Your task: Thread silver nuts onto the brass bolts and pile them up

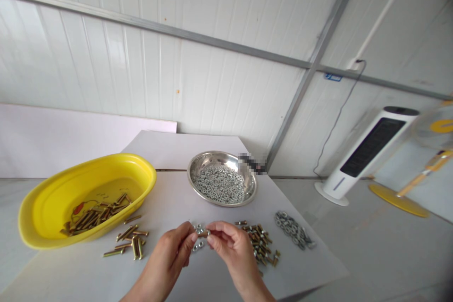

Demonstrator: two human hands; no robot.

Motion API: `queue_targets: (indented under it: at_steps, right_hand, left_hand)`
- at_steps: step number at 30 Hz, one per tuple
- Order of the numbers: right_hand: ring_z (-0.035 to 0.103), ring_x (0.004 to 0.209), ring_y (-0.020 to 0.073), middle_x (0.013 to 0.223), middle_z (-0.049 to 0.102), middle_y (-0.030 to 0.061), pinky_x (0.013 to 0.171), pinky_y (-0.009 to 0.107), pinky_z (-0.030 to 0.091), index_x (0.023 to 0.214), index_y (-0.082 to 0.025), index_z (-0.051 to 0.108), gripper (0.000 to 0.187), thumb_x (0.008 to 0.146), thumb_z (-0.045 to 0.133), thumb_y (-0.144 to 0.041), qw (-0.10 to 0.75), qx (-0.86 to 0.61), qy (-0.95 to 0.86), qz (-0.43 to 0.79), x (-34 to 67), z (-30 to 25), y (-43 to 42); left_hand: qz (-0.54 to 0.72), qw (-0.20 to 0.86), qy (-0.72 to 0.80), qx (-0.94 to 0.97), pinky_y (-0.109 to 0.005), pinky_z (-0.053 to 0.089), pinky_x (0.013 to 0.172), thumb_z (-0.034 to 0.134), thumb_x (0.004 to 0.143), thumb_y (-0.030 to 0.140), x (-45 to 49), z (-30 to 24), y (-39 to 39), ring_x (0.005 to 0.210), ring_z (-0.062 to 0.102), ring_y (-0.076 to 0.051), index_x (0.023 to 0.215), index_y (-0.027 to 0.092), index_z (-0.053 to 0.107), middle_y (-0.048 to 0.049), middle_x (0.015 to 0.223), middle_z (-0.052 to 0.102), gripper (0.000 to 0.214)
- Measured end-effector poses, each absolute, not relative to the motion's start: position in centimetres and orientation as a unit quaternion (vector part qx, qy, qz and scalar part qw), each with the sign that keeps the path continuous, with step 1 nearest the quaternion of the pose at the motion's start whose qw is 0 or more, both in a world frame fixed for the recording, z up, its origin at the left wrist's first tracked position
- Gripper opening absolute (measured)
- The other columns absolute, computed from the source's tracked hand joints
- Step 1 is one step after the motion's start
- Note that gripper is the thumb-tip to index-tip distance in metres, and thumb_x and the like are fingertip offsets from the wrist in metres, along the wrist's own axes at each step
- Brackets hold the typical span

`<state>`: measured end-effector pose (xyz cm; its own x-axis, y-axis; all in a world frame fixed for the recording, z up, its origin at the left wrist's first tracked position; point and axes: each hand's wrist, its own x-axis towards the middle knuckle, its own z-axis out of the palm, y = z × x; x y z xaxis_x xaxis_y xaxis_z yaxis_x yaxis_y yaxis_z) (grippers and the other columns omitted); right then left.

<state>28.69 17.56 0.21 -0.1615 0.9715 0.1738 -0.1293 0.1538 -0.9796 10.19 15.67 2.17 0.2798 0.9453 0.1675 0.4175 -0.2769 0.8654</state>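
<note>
Over the white table (300, 264), a short brass bolt (202, 234) sits between the hands, its long axis lying nearly level, one end toward each; the left hand (166, 257) and right hand (230, 245) each pinch it in nearly closed fingertips; a silver nut (208, 233) seems to sit at its right end, though it is too small to be sure; a slipped pinch could drop the bolt among the loose nuts (198, 245) below.

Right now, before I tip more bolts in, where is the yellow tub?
In the head view, the yellow plastic tub sits at the left end of the white table, left of the steel bowl and just behind the loose bolts.
</note>
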Motion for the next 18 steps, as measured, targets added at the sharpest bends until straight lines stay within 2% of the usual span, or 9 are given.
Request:
queue_targets:
  at_steps: [10, 13, 18]
  right_hand:
    - [0.058, 0.056, 0.012, 0.068, 0.071, 0.0044, 0.055, 0.021, 0.046, 0.088, -0.013, 0.072, 0.033, 0.079, 0.078, -0.044, 0.514, -0.386, -0.528, 0.555, 28.34, 0.02, 17.85]
    - [0.058, 0.055, 0.0123, 0.064, 0.069, 0.0043, 0.054, 0.021, 0.045, 0.08, -0.013, 0.069, 0.038, 0.086, 0.068, -0.051, 0.495, -0.395, -0.546, 0.549, 28.14, -0.22, 17.62]
    - [0.058, 0.046, 0.013, 0.051, 0.062, 0.0048, 0.048, 0.022, 0.043, 0.057, -0.014, 0.063, 0.064, 0.091, 0.048, -0.066, 0.451, -0.405, -0.546, 0.578, 27.81, -0.62, 17.17]
  left_hand:
    - [0.368, 0.284, 0.468, 0.752, -0.024, 0.04, 0.065, 0.04, 0.101, 0.033, 9.82, 1.5, 15.91, 0.069, 0.053, -0.016, 0.088, 0.024, 0.047, 0.0013, 0.078, 0.057, 0.017]
    - [0.365, 0.268, 0.455, 0.767, -0.025, 0.041, 0.07, 0.039, 0.102, 0.03, 9.76, 1.36, 15.87, 0.076, 0.057, -0.017, 0.095, 0.024, 0.05, -0.0009, 0.085, 0.06, 0.014]
    - [0.37, 0.267, 0.438, 0.775, -0.026, 0.043, 0.074, 0.04, 0.102, 0.03, 9.92, 1.38, 15.76, 0.081, 0.059, -0.018, 0.099, 0.025, 0.055, -0.0026, 0.09, 0.062, 0.016]
